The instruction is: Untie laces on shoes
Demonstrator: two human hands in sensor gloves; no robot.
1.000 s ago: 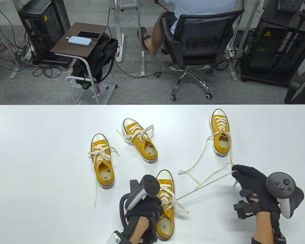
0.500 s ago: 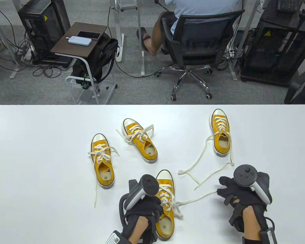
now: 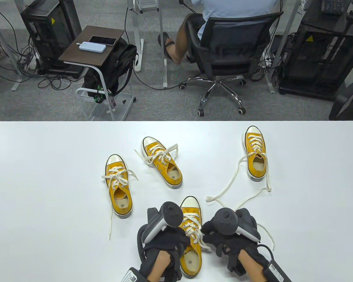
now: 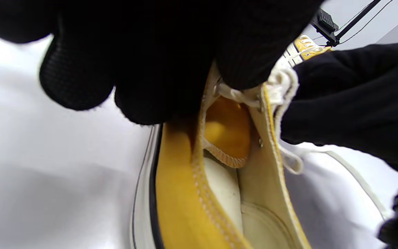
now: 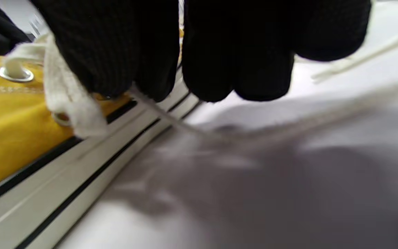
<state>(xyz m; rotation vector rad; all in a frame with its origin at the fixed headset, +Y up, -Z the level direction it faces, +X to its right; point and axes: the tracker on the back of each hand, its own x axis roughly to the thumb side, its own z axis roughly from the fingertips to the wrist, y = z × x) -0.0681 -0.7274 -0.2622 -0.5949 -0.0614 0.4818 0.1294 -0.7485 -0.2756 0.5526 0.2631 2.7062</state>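
Table view first: four yellow canvas low-top sneakers with cream laces sit on the white desk [image 3: 47, 176]. The nearest yellow sneaker [image 3: 191, 258] lies at six o'clock, toe pointing to twelve, and both gloved hands are on it. The left hand [image 3: 164, 241] rests on the shoe's left side by the eyelets, its grey tracker standing over the toe end. The right hand [image 3: 223, 241] sits tight against the shoe's right side, fingers at the cream lace [image 3: 198, 235] crossing the tongue. One loose lace end trails off toward four o'clock. Around nine o'clock sits a second sneaker [image 3: 119, 188], bow still tied; at eleven o'clock a third sneaker [image 3: 162, 166], also tied; out at two o'clock the fourth sneaker [image 3: 255, 152], its long lace [image 3: 223, 191] sprawled loose across the desk.

Left wrist view: the black gloved fingers [image 4: 133, 69] of the left hand curl down over the shoe's yellow collar [image 4: 174, 193] and press at the upper eyelets, holding the sneaker. The other glove comes in at three o'clock, touching the bunched lace at the top eyelet.

Right wrist view: blurry here, but the right hand's fingers [image 5: 116, 52] are curled closed at the shoe's white striped rubber sidewall [image 5: 64, 180], with a cream lace strand [image 5: 67, 100] beside a metal eyelet; whether they pinch it, I cannot tell.
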